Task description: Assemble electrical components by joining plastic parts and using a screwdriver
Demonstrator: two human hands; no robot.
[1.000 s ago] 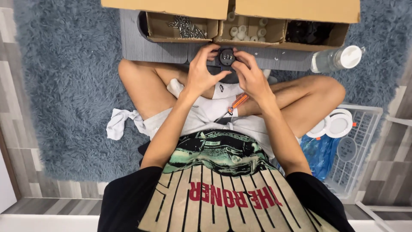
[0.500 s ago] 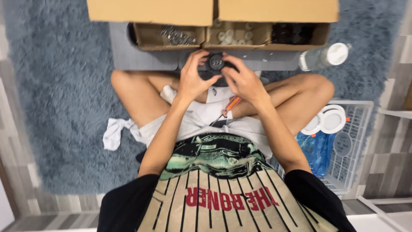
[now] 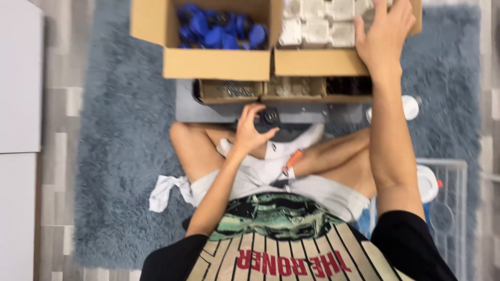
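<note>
- The left hand (image 3: 249,132) pinches a small black round part (image 3: 271,115) by its edge, low in front of the crossed legs, near the grey tray (image 3: 187,106).
- It looks hard, light and smooth; a rim pinch suits it, though it could slip.
- The right hand (image 3: 384,32) reaches with fingers spread, gripping nothing, over the white pieces (image 3: 317,23) in the far cardboard box (image 3: 317,63).
- Those look light and rigid.
</note>
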